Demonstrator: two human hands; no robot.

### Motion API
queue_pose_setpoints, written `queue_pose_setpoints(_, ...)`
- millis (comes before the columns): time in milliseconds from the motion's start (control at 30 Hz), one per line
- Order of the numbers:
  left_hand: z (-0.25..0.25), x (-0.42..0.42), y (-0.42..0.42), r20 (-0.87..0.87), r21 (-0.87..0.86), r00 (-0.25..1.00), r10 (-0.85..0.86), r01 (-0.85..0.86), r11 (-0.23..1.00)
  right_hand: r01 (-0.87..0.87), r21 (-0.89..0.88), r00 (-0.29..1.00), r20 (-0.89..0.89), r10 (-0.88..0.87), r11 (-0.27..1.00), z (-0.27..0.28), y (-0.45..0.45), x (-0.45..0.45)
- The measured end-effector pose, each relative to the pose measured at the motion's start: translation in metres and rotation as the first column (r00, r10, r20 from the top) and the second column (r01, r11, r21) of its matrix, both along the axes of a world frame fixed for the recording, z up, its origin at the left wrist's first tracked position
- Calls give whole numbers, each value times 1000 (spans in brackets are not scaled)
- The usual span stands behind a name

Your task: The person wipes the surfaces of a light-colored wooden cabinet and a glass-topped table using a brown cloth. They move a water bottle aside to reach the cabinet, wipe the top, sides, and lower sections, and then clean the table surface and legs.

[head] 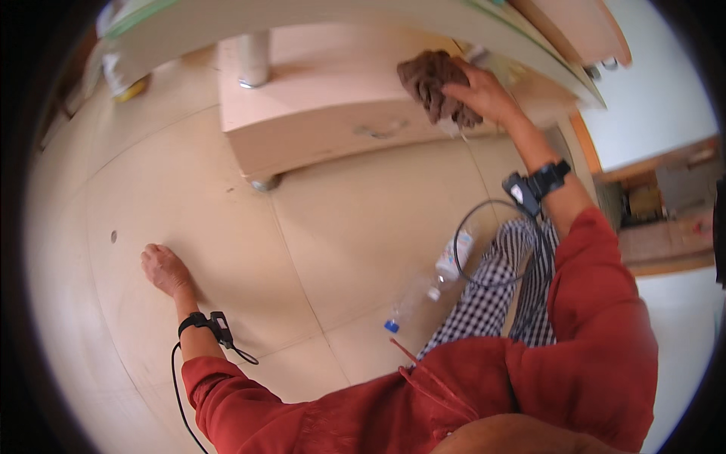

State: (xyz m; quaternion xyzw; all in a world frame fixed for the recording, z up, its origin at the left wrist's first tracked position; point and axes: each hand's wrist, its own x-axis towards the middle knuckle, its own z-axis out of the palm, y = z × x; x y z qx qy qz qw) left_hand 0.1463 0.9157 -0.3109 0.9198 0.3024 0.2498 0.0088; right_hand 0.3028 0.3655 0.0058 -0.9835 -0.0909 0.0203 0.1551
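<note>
My right hand (479,91) grips a crumpled brown cloth (431,79). It is stretched out over the right part of a low, pale pink drawer unit (289,150), beneath the edge of a glass-edged upper top (363,14). The cloth hides part of the unit's front. On the left, my left hand (165,271) has its fingers curled in, with nothing visible in them. It is over or on the beige tiled floor (238,255); contact cannot be made out.
Two clear plastic bottles lie beside my checked trousers, one with a blue cap (391,326) and one with a printed label (455,255). A pale post (255,59) joins the unit to the upper top. Black cables (180,391) hang from both wrist straps.
</note>
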Motion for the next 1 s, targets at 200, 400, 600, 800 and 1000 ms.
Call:
queue_pose_setpoints(200, 11, 4, -4, 37, -23, 999, -9, 10, 1000, -329, 302, 944, 127, 305, 895, -6, 32, 38)
queue_pose_setpoints(400, 13, 9, -11, 59, -9, 998, -11, 12, 1000, 22, 913, 912, -185, 365, 407, -18, -22, 109)
queue_pose_setpoints(600, 5, 8, -7, 86, 1, 996, -15, 15, 1000, -241, -3, 923, 309, 230, 971, -5, 22, 89)
queue_pose_setpoints(800, 13, -3, -1, 105, 71, 994, -8, 1, 997, -591, -354, 599, 410, 688, 725, -24, 73, 81)
queue_pose_setpoints(1000, 13, -4, 6, 80, 55, 997, 20, -24, 998, -540, -453, 435, 571, 696, 709, -43, 120, 134)
